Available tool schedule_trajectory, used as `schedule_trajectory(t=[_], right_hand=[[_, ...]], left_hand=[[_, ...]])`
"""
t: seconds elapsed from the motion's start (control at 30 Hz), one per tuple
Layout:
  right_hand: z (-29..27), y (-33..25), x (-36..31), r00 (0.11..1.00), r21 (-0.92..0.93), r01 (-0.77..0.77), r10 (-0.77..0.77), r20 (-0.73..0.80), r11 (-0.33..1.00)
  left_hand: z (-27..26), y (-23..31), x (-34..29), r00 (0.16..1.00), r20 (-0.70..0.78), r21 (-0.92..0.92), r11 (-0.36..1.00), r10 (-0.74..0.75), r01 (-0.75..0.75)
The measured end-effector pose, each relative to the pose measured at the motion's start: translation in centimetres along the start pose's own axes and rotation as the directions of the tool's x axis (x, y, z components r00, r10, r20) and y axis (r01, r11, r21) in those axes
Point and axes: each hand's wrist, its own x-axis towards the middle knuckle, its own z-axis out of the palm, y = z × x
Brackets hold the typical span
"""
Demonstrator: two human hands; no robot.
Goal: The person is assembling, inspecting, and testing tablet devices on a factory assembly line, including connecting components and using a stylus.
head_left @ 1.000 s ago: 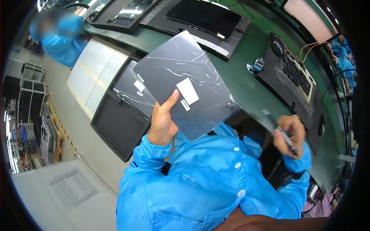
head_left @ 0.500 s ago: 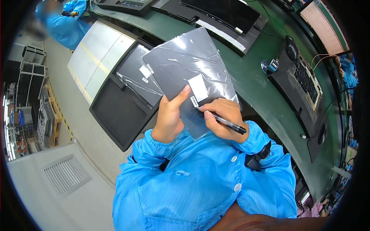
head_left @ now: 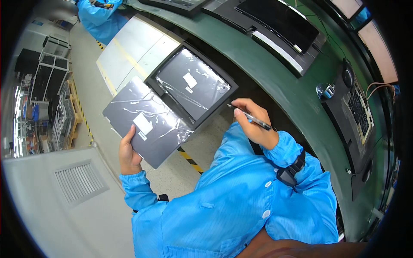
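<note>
My left hand (head_left: 131, 151) grips the near left edge of a flat grey panel (head_left: 165, 150) wrapped in clear film, its thumb on top beside a white label (head_left: 143, 124). The panel is held over the left part of a black foam tray (head_left: 226, 88). Inside the tray lies a second film-wrapped grey panel (head_left: 202, 77) with a white label on it. To the right of the tray, my right hand (head_left: 254, 120) is closed round a black pen (head_left: 258, 121), its tip pointing left, apart from both panels.
White boxes with yellow tape (head_left: 133, 47) stand beyond the tray. A green bench (head_left: 266, 90) curves along the right, bearing a black screen (head_left: 279, 21), a mouse (head_left: 348, 73) and a keyboard part (head_left: 360, 114). A person in blue (head_left: 99, 21) is at far left.
My left hand has carried the panel left and away from the pen, baring the panel in the tray. My right hand still holds the pen. The view has shifted.
</note>
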Motion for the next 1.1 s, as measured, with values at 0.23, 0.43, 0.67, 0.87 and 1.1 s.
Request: schedule_trajectory(t=[0.23,0.43,0.67,0.87,1.1], right_hand=[[6.5,4.4,7.1,0.982,0.03,-0.113,0.107,0.154,0.993],[9.2,5.4,9.0,0.966,-0.176,-0.126,0.161,0.201,0.976],[9.8,5.2,9.0,0.958,-0.224,-0.053,0.113,0.262,0.973],[4.9,3.9,6.5,0.993,0.01,-0.066,0.066,-0.096,0.998],[-11.3,-3.7,-2.0,0.947,-0.715,0.103,-0.289,-0.143,0.692]], left_hand=[[-7.4,-1.6,3.3,0.988,-0.131,-0.044,0.996,-0.084,0.079],[-7.8,-1.9,4.7,0.99,-0.102,-0.073,0.993,-0.099,0.091],[-8.4,-2.5,4.2,0.991,-0.113,-0.097,0.994,-0.067,0.056],[-5.8,-5.9,6.4,0.74,-0.19,0.646,0.65,0.645,-0.401],[-5.2,-6.5,4.6,0.803,0.147,0.918,-0.382,0.578,0.107]])
